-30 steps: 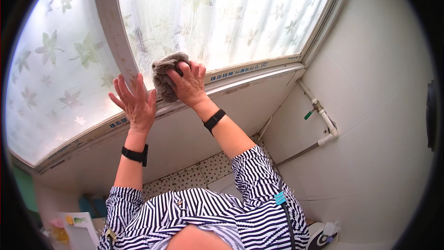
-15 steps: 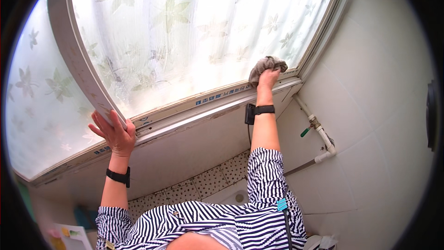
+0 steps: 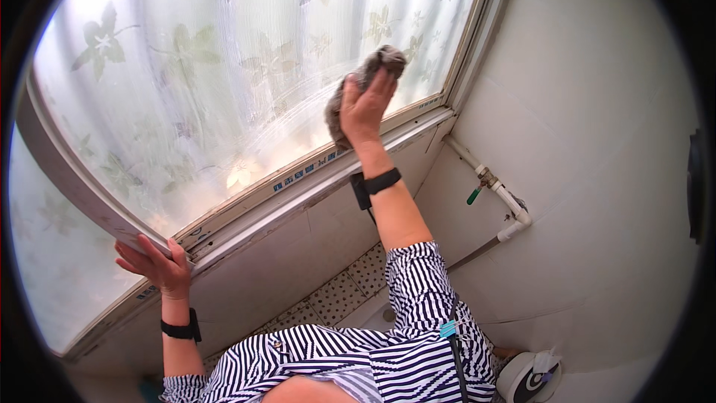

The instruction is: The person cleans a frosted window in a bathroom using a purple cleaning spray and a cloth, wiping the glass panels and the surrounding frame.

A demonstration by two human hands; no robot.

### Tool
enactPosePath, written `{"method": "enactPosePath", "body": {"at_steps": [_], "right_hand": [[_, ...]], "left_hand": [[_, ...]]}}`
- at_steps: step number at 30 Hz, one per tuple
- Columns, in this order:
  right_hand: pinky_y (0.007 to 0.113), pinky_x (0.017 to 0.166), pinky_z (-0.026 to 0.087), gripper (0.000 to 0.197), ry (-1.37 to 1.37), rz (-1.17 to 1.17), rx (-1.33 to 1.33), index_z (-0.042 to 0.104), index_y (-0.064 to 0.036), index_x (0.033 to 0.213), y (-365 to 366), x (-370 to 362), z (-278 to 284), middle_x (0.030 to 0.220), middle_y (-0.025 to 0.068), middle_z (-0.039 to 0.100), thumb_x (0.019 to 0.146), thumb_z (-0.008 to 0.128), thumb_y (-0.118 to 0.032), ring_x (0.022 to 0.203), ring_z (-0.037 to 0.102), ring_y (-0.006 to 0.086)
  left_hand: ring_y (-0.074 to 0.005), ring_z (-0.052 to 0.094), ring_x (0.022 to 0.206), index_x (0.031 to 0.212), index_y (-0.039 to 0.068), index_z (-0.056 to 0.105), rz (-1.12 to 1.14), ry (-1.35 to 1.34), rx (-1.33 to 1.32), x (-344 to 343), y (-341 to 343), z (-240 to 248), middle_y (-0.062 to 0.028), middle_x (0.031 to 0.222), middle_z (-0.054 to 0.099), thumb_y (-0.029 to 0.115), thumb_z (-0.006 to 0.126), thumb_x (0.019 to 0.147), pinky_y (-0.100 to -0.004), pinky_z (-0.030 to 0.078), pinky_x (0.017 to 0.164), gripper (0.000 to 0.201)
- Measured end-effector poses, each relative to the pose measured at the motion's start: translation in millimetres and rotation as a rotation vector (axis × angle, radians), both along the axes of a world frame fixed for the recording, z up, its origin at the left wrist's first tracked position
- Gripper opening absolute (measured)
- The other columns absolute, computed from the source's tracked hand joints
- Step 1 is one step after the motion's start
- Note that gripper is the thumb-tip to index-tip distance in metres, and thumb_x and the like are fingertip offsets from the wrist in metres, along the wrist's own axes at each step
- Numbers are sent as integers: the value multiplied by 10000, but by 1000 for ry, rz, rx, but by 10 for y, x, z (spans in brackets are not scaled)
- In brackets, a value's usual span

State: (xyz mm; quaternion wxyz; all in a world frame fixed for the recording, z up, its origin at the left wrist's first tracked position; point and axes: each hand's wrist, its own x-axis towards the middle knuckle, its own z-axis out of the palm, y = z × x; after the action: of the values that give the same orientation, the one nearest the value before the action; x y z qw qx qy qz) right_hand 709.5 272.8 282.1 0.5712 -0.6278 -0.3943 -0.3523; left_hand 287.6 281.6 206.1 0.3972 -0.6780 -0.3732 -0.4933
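Note:
With my right hand (image 3: 363,112) I press a crumpled grey-brown cloth (image 3: 335,116) against the lower part of a frosted window pane (image 3: 186,97) with a leaf pattern. The cloth bunches around the fingers and palm. Wet streaks curve across the glass to the left of it. My left hand (image 3: 164,269) rests against the foot of the pale window stile (image 3: 82,186), fingers spread and thumb apart, just above the lower track. Each wrist has a black band.
Below the glass runs the window's bottom rail (image 3: 298,172), with dirt along it. A white pipe (image 3: 509,198) with a green-handled valve (image 3: 473,195) is fixed at the right wall (image 3: 597,127). A round white object (image 3: 526,380) stands low at the right. Spotted tiles (image 3: 328,302) cover the floor.
My right hand has carried the cloth up and left from the bottom right corner onto the glass, and the cloth is more spread out. My left hand stays at the stile while the view shifts.

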Motion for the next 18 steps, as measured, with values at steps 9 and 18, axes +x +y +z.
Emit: {"method": "enactPosePath", "body": {"at_steps": [9, 18], "right_hand": [[506, 1003, 285, 665, 783, 5, 110, 280, 47, 1331, -178, 1264, 11, 1309, 272, 361, 912, 351, -465, 1219, 326, 401], [579, 1019, 185, 503, -795, 378, 38, 514, -13, 1137, -227, -1127, 756, 1234, 181, 457, 738, 573, -313, 1221, 297, 461]], "left_hand": [[-493, 151, 1292, 1372, 13, 218, -24, 27, 2, -6, -9, 138, -346, 1389, 126, 147, 522, 761, -604, 84, 1030, 696], [-468, 180, 1293, 1378, 30, 219, -17, 28, 13, 121, -163, 202, -311, 1397, 157, 139, 515, 754, -580, 83, 1044, 699]]}}
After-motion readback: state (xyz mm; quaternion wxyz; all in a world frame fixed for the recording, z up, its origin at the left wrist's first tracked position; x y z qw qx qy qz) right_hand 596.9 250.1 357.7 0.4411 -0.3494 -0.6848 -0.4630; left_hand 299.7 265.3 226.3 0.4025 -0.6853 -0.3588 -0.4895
